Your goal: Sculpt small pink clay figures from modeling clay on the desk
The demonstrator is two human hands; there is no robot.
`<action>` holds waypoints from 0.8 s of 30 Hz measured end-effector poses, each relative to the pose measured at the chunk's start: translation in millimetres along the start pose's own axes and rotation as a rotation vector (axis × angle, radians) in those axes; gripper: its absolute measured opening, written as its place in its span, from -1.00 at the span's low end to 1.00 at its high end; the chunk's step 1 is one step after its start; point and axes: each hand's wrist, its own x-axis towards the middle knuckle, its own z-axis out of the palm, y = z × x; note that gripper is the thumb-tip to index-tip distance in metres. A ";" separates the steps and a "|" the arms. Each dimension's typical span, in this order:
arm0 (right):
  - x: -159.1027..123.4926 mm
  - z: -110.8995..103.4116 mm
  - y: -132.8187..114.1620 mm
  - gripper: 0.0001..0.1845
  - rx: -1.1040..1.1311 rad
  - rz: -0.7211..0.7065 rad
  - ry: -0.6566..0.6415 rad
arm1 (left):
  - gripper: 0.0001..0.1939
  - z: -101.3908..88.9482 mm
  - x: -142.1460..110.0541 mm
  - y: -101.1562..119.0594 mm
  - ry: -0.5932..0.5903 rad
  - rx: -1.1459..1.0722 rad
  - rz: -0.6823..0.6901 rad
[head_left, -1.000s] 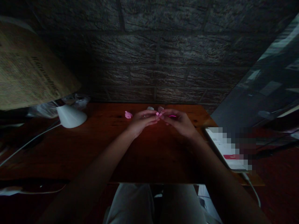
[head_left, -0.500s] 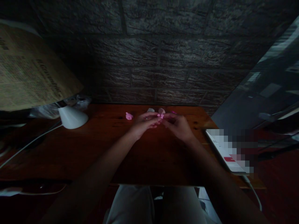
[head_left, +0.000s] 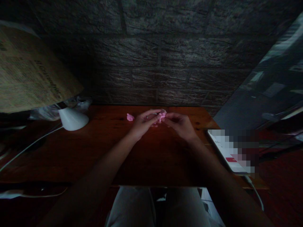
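Between my hands is a small pink lumpy piece (head_left: 162,117) that looks like modelling clay. My left hand (head_left: 145,124) pinches it from the left, thumb on the near side and fingers behind. From the right, the fingertips of my right hand (head_left: 181,124) are pressed together at the piece's edge; whether they grip the same piece is too dark to make out. A separate pink lump (head_left: 130,117) lies on the wooden table (head_left: 151,160), left of my left hand. Just behind the held piece, a dull pinkish object (head_left: 163,111) is partly hidden.
At the left stands a lamp with a white base (head_left: 74,119) and a newsprint-patterned shade (head_left: 35,71). A white device or booklet (head_left: 220,143), partly pixelated, lies at the table's right edge with a cable (head_left: 257,192). Behind the table rises a dark brick wall (head_left: 146,53).
The pink piece has turned in my fingers and shifted slightly left. My left fingers now reach higher around it, and my right fingertips have rearranged beside it.
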 end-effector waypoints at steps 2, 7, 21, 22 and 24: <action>0.2 0.3 0.6 -0.67 0.012 0.000 0.010 | -0.59 -0.3 0.4 -1.0 -0.004 -0.001 0.013; 0.1 0.4 0.9 -0.63 -0.007 -0.006 0.019 | -0.64 -3.0 1.5 -5.4 0.011 0.020 0.056; -0.7 0.5 4.9 -0.70 -0.070 -0.019 0.059 | -0.69 -1.9 0.5 -2.3 0.042 0.037 -0.002; -0.8 0.5 5.0 -0.71 -0.070 -0.023 0.058 | -0.70 -2.1 0.6 -2.3 0.039 0.037 -0.003; -0.9 0.4 4.7 -0.72 -0.070 -0.027 0.054 | -0.69 -2.5 0.6 -2.6 0.037 0.031 0.005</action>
